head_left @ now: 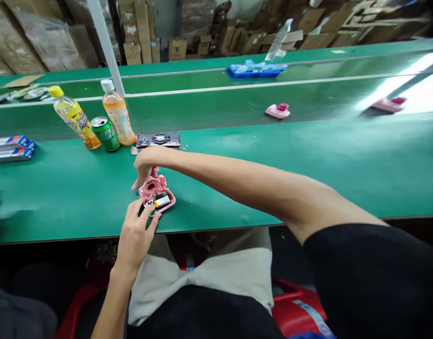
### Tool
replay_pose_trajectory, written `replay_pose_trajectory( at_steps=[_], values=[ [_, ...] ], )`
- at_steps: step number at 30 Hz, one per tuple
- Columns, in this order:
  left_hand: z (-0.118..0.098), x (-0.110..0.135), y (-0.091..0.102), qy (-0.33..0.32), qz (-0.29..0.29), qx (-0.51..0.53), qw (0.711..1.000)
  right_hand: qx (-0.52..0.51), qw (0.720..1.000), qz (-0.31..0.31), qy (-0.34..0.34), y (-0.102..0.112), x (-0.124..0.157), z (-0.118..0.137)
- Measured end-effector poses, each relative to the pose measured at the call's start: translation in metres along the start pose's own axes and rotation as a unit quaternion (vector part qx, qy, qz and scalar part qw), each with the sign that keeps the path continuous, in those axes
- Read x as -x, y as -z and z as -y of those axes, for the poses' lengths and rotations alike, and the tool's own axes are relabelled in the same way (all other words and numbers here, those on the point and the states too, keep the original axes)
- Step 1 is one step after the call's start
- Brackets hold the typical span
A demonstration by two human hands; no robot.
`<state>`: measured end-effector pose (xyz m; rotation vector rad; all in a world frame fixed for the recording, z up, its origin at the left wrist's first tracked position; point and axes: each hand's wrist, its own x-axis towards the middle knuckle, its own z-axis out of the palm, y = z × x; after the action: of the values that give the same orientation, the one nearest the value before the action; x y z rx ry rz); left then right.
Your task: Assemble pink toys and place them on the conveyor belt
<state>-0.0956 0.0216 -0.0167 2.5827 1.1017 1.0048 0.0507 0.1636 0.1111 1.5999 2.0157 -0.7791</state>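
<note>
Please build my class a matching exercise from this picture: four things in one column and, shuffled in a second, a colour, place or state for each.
Things
1. Electronics casing
2. Drink can
3. Tray
4. Left hand

Descriptions
A. Blue, far side
B. Touching thing 1
C. Green, upright
D. Pink, opened

Pairs: 1-D, 2-C, 3-A, 4-B

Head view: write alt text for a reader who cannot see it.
A person's left hand touches an open pink case with electronics inside, on a green table; the right hand is at the case's far side. Beyond stand two bottles and a can.
</note>
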Motion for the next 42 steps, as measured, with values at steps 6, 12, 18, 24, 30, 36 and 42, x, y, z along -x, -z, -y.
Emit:
replay_pose_trajectory(
  at_steps=[6,12,18,24,30,36,42],
  values=[
    [0.001,0.007,0.001,0.061,-0.089,0.189,0.976,0.03,0.996,-0.078,0.035,-0.013,0.045,0.006],
    [-0.012,-0.011,-0.008,0.137,-0.292,0.312,0.893,-0.039,0.913,-0.27,0.304,-0.03,0.107,-0.029],
    [-0.021,-0.044,-0.002,0.172,-0.203,0.462,0.846,-0.037,0.88,-0.292,0.374,-0.035,0.121,-0.03],
    [-0.018,-0.054,0.003,0.179,-0.174,0.484,0.839,-0.062,0.884,-0.272,0.376,-0.026,0.118,-0.037],
    [-0.019,-0.059,-0.006,0.206,-0.173,0.566,0.779,-0.104,0.877,-0.282,0.374,-0.032,0.112,-0.054],
    [-0.035,-0.082,-0.015,0.203,-0.222,0.626,0.72,-0.182,0.841,-0.459,0.22,-0.051,0.122,-0.05],
    [-0.052,-0.096,-0.023,0.217,-0.24,0.651,0.686,-0.236,0.838,-0.486,0.077,-0.097,0.125,-0.043]
  ],
)
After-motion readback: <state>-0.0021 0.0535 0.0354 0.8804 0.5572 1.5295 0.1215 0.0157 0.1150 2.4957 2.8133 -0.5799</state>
